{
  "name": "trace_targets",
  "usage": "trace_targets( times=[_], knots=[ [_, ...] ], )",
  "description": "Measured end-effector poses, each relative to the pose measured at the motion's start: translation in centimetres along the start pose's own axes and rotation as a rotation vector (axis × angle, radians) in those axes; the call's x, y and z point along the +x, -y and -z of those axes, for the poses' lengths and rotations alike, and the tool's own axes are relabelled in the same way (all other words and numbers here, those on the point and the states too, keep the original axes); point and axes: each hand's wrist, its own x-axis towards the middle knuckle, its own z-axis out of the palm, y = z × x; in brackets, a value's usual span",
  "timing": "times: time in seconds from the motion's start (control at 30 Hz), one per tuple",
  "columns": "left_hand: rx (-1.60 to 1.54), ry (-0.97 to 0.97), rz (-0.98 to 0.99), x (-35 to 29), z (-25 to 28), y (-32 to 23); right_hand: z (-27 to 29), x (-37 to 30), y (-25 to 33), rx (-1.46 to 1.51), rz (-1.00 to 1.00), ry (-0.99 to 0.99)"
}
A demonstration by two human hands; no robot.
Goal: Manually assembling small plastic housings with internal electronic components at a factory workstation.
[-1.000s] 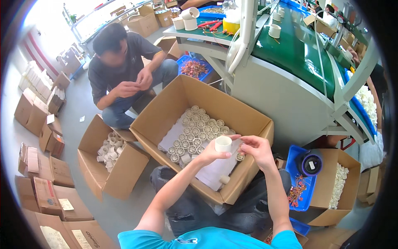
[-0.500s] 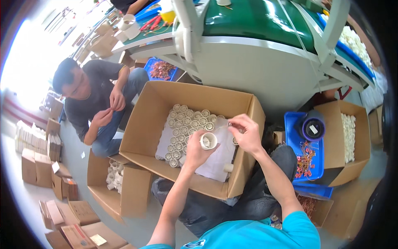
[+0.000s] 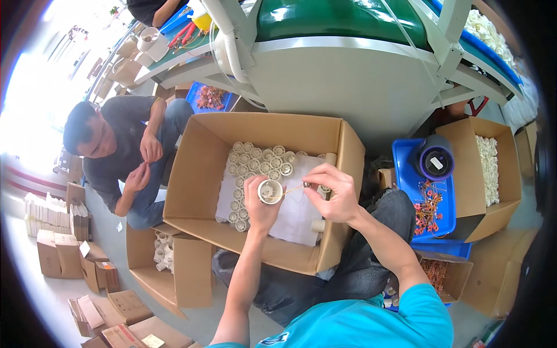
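Observation:
My left hand [image 3: 259,210] is wrapped around a white round plastic cup-shaped part [image 3: 270,192], its open mouth facing up. A thin yellowish wire [image 3: 292,190] runs from the cup's mouth to the fingertips of my right hand [image 3: 336,196]. Those fingers pinch a small shiny metallic piece [image 3: 306,184] at the wire's end; its exact kind is too small to tell. Both hands are over a large cardboard box [image 3: 194,168]. Inside it, rows of similar white round parts [image 3: 266,168] stand on a white sheet [image 3: 293,223], and a single white part [image 3: 318,225] lies near the right wall.
Right of the box, a blue tray [image 3: 406,152] carries a dark purple-rimmed spool [image 3: 435,162] and reddish wired pieces [image 3: 428,211]. Cardboard boxes of white parts [image 3: 487,171] stand on both sides. A co-worker [image 3: 119,151] sits at left. A grey-framed green conveyor [image 3: 342,20] rises beyond.
My left hand and the cup have moved left relative to the box. The wire now shows stretched between the cup and my right fingers. The whole view has shifted slightly.

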Motion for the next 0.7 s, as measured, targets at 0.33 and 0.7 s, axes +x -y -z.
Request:
trace_targets(
  times=[0.33,0.7],
  knots=[
    [0.008,-0.034,-0.034,0.2,-0.2,-0.4,-0.7,-0.3,-0.4,-0.013,-0.069,0.012],
    [0.027,0.021,-0.042,-0.6,-0.5,0.3,-1.7,-0.8,-0.4,-0.106,-0.085,0.026]
  ],
)
